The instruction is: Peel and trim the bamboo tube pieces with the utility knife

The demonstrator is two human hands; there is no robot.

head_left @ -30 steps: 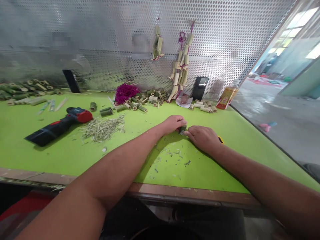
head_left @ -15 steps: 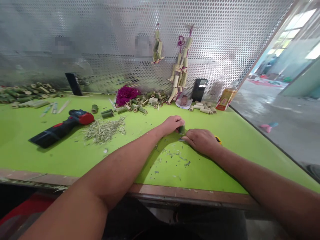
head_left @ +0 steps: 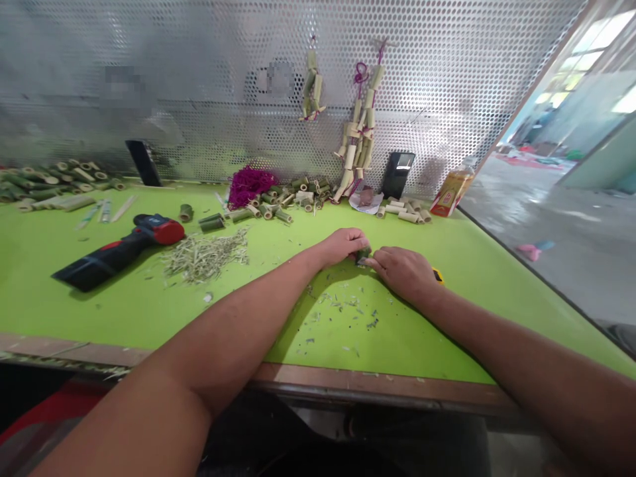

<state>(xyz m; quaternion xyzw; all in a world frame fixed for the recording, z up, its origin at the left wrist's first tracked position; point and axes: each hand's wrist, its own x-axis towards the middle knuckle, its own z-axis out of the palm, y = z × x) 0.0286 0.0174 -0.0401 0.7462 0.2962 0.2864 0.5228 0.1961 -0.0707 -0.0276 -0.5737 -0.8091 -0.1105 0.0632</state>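
Note:
My left hand is closed round a short green bamboo piece, holding it on the green tabletop. Closed on a utility knife, my right hand lies just to the right of it. The knife's yellow handle end sticks out behind the palm, and most of the handle is hidden. Its blade, small and blurred, meets the lower side of the bamboo piece. Small shavings are scattered on the tabletop in front of both hands.
A black and red cordless tool lies left, beside a shavings heap. Bamboo pieces, purple string, a phone and a bottle line the back. Strung bamboo figures hang on the perforated metal wall.
My right hand has moved slightly up with the knife. The blade was below the bamboo piece and now touches it; the bamboo piece is tilted more.

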